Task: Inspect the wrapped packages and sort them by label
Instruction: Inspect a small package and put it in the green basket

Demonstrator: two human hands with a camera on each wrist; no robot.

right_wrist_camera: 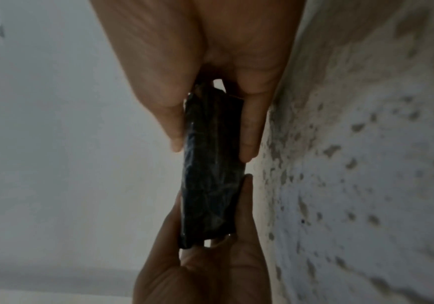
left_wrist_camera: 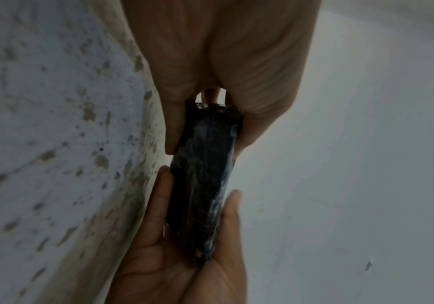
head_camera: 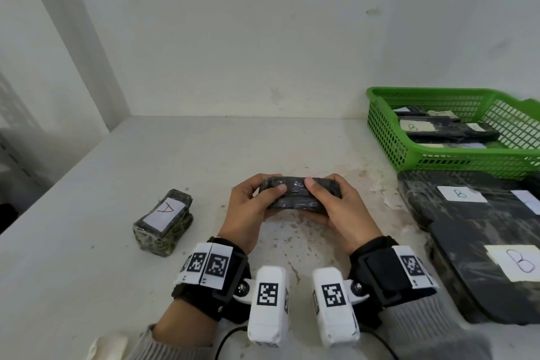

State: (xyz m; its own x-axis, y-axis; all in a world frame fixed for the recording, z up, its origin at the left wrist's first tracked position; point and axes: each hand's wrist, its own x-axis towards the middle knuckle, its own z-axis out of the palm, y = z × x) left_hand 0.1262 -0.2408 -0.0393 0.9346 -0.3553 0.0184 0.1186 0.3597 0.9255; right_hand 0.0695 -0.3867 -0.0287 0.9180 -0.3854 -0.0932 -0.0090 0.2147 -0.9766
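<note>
A small black plastic-wrapped package (head_camera: 295, 193) is held above the white table (head_camera: 87, 228) in front of me. My left hand (head_camera: 264, 199) grips its left end with the thumb on top. My right hand (head_camera: 324, 202) grips the right end the same way. No label shows on the faces I see. In the left wrist view the package (left_wrist_camera: 202, 174) runs from my left hand (left_wrist_camera: 226, 61) to my right hand (left_wrist_camera: 184, 267). The right wrist view shows the package (right_wrist_camera: 210, 174) between my right hand (right_wrist_camera: 205, 51) and left hand (right_wrist_camera: 202, 273). A package labelled A (head_camera: 163, 221) lies on the table to the left.
A green basket (head_camera: 385, 131) at the back right holds several dark packages, one labelled B (head_camera: 438, 128). In front of it lie large flat black packages labelled B (head_camera: 467, 213), stacked along the right edge. White walls close the back and the left.
</note>
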